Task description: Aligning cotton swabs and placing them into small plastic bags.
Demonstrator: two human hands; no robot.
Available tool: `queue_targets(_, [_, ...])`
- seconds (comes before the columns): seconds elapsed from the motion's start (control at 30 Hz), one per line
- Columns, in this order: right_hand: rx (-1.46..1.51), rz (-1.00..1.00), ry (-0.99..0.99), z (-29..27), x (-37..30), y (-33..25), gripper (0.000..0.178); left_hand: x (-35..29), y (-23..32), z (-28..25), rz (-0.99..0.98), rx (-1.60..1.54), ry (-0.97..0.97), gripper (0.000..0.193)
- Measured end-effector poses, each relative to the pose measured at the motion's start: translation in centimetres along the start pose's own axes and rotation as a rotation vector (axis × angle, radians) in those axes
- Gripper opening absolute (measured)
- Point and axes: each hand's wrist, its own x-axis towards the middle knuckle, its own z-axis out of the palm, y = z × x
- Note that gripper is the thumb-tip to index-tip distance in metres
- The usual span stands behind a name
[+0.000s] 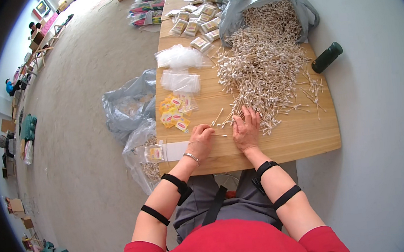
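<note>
My left hand (200, 142) is curled closed near the table's front edge. A cotton swab (220, 135) sticks out from its fingers to the right; whether it holds more is hidden. My right hand (246, 130) lies with fingers stretched out on the near edge of a large heap of cotton swabs (264, 66). One loose swab (217, 117) lies between the heap and my left hand. Left of that hand is a white strip (177, 151), and beside it a clear packet of swabs (154, 153) with a yellow label at the table's left edge.
The heap spills from a grey plastic bag (235, 16). Yellow label cards (171, 114), clear bags (180, 82) and several filled packets (192, 28) line the left side. A dark green bottle (326, 57) stands by the wall. Plastic sacks (130, 108) sit beside the wooden table (291, 141).
</note>
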Motion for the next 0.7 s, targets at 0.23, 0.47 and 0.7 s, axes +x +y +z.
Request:
queue_targets(0.23, [0.009,0.008,0.011,-0.1,0.1,0.0,0.023,-0.4,-0.7,-1.8,0.117,0.074,-0.199,0.034])
queue_targets(0.47, [0.048,-0.001,0.026,-0.3,0.2,-0.2,0.021,0.0,0.3,0.4,0.051,0.06,-0.076,0.013])
queue_targets(0.7, [0.07,0.024,0.003,-0.3,0.1,0.2,0.016,1.8,2.3,0.7,-0.196,-0.016,0.016,0.026])
